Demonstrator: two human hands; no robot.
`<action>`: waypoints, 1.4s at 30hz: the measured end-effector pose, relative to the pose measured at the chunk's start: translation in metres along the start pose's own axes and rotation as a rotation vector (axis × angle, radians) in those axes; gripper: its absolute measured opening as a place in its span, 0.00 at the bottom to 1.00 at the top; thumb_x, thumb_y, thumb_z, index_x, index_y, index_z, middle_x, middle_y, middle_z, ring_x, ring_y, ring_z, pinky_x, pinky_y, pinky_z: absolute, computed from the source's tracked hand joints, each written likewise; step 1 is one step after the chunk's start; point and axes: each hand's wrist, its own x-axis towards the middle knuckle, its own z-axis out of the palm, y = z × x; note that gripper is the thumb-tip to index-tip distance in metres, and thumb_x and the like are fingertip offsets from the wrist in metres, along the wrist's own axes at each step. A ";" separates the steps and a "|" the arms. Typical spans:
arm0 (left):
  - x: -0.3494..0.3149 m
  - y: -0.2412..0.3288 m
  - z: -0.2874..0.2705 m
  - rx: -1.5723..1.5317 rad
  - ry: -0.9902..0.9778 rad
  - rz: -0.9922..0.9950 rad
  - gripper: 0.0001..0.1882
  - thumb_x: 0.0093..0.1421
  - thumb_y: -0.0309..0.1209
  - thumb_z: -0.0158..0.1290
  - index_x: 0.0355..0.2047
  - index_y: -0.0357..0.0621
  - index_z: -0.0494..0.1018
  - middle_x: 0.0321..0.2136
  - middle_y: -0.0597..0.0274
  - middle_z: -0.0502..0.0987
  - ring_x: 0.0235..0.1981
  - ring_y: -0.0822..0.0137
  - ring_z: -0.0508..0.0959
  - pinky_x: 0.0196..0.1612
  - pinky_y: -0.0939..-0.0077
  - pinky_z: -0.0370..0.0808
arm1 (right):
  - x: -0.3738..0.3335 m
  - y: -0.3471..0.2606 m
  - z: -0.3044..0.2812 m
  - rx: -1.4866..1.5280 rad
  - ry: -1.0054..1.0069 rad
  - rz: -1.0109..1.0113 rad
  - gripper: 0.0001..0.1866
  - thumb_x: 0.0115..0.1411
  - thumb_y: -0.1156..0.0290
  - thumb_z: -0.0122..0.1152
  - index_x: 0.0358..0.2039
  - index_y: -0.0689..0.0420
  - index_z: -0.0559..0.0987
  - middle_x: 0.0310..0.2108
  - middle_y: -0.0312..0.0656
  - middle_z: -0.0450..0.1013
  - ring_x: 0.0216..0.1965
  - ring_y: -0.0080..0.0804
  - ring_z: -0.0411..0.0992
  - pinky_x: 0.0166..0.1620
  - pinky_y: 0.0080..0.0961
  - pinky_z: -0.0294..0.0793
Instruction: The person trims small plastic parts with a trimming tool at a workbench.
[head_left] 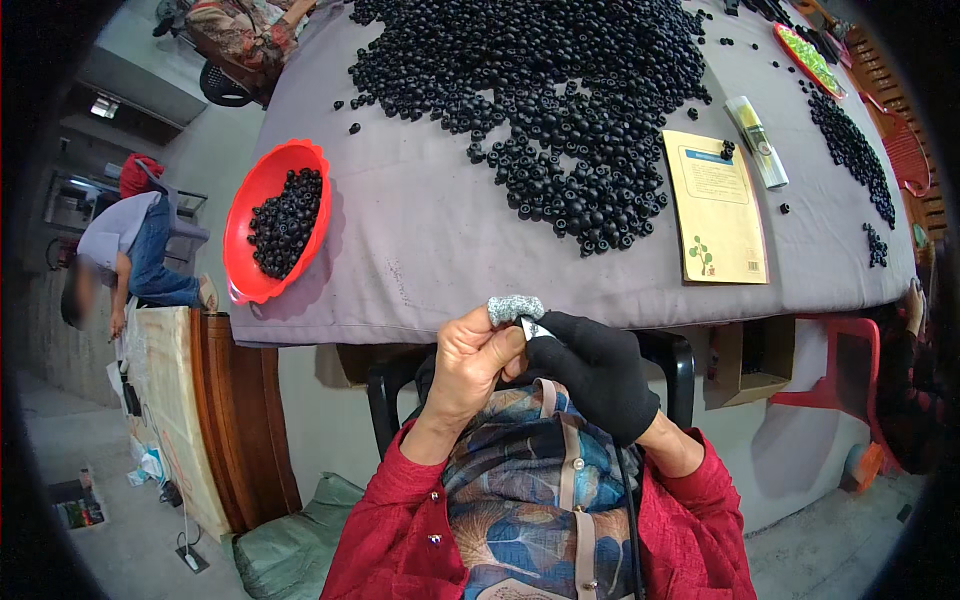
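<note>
Small white pointed piece (536, 328) was pinched between bare left hand (467, 362) and black-gloved right hand (602, 368), together near grey cloth-covered surface (410, 255); I judged light, steady grip best.

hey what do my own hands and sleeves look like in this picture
Your sleeves are red and end short of the wrists. The left hand is ungloved, apart from a speckled grey knit cover, apparently on the forefinger. The right hand wears a plain black fabric glove reaching roughly to the wrist.
</note>
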 end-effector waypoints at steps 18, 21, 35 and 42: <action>0.007 -0.007 -0.007 -0.389 -0.116 -0.038 0.11 0.58 0.25 0.47 0.41 0.37 0.71 0.21 0.65 0.72 0.17 0.78 0.66 0.20 0.85 0.62 | 0.000 0.004 -0.004 -0.136 -0.019 -0.112 0.14 0.54 0.71 0.57 0.42 0.60 0.74 0.29 0.46 0.74 0.29 0.30 0.74 0.32 0.22 0.72; 0.007 -0.007 -0.007 -0.375 -0.113 -0.046 0.11 0.58 0.25 0.47 0.41 0.37 0.71 0.21 0.65 0.72 0.17 0.78 0.66 0.20 0.86 0.62 | 0.000 0.002 -0.004 -0.138 0.013 -0.098 0.14 0.54 0.70 0.57 0.42 0.60 0.74 0.29 0.45 0.74 0.28 0.30 0.74 0.32 0.23 0.72; 0.007 -0.007 -0.006 -0.340 -0.098 -0.074 0.11 0.58 0.25 0.48 0.40 0.37 0.71 0.20 0.66 0.71 0.18 0.78 0.66 0.20 0.87 0.62 | 0.000 0.006 -0.004 -0.089 0.006 -0.061 0.15 0.54 0.70 0.57 0.42 0.59 0.74 0.29 0.45 0.74 0.28 0.29 0.74 0.32 0.23 0.72; 0.007 -0.004 -0.007 -0.323 -0.098 -0.110 0.10 0.58 0.25 0.47 0.40 0.37 0.71 0.17 0.70 0.67 0.17 0.80 0.63 0.20 0.87 0.60 | 0.001 0.004 -0.005 -0.069 -0.012 -0.039 0.15 0.55 0.70 0.56 0.43 0.59 0.74 0.30 0.45 0.74 0.30 0.30 0.74 0.33 0.23 0.72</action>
